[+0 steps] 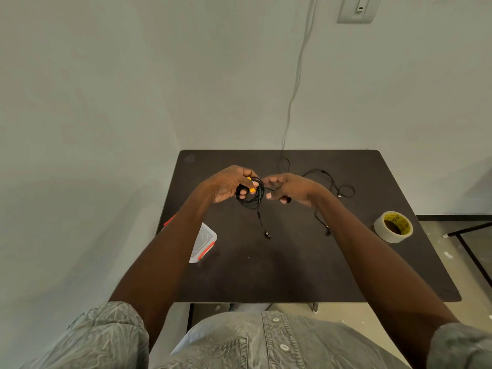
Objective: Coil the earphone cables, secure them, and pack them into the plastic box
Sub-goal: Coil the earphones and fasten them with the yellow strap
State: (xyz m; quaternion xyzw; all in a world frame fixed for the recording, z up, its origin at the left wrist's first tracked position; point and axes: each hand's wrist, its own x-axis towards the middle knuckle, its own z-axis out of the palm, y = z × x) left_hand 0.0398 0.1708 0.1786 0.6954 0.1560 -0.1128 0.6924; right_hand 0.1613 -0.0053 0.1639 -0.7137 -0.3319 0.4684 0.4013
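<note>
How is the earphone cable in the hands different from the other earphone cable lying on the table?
The coiled cable is wound into a tight bundle, while the loose cable sprawls in open curves. The coiled cable is held above the table by the left hand and the right hand; the loose cable lies flat beyond the right hand, untouched. The coiled cable carries something yellow; none shows on the loose cable. Both are thin and black.

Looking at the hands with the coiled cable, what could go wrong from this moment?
1. The left hand grips the coiled black cable with a yellow piece at the fingers; a loose tail with an earbud hangs down, so the coil may unwind if the grip slackens.
2. A second earphone cable lies uncoiled near the right hand; the two may tangle.
</note>
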